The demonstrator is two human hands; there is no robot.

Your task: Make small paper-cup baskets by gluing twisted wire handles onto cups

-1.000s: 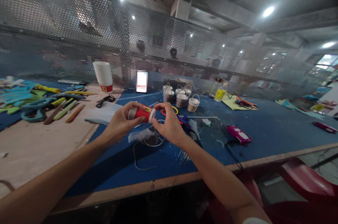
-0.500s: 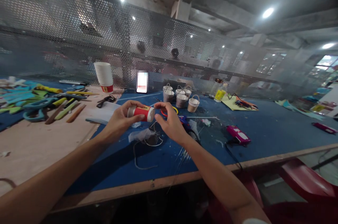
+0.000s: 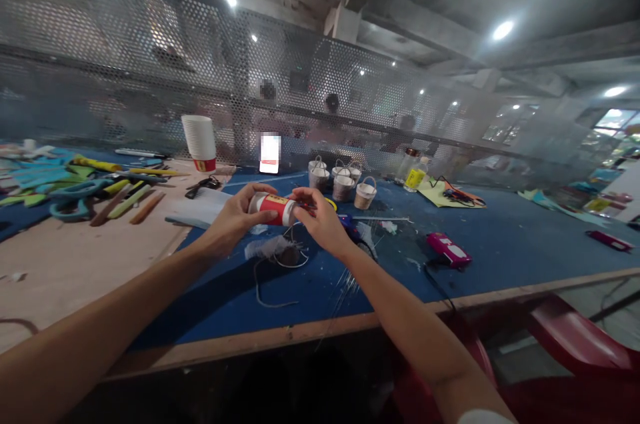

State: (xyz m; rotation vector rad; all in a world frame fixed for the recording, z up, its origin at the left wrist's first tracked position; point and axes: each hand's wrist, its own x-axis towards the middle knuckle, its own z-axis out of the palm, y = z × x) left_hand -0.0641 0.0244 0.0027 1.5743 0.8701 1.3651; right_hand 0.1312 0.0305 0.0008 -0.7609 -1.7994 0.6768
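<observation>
My left hand is wrapped round a small red and white paper cup, held on its side above the table. My right hand is closed at the cup's right end, with thumb and fingertips on its edge. Below the cup, a loop of thin grey cord and a piece of whitish mesh lie on the blue surface. A blue tool is partly hidden behind my right hand. Further back stand several small cord-wrapped cups with handles.
A stack of paper cups stands back left, near scissors and clay-coloured sticks. A lit phone leans against the perforated screen. To the right are a yellow-labelled bottle and a magenta device with a cable.
My right hand has closed in on the cup's right end, its fingertips now touching it. The cup has shifted slightly right and up in view. My left hand keeps its hold.
</observation>
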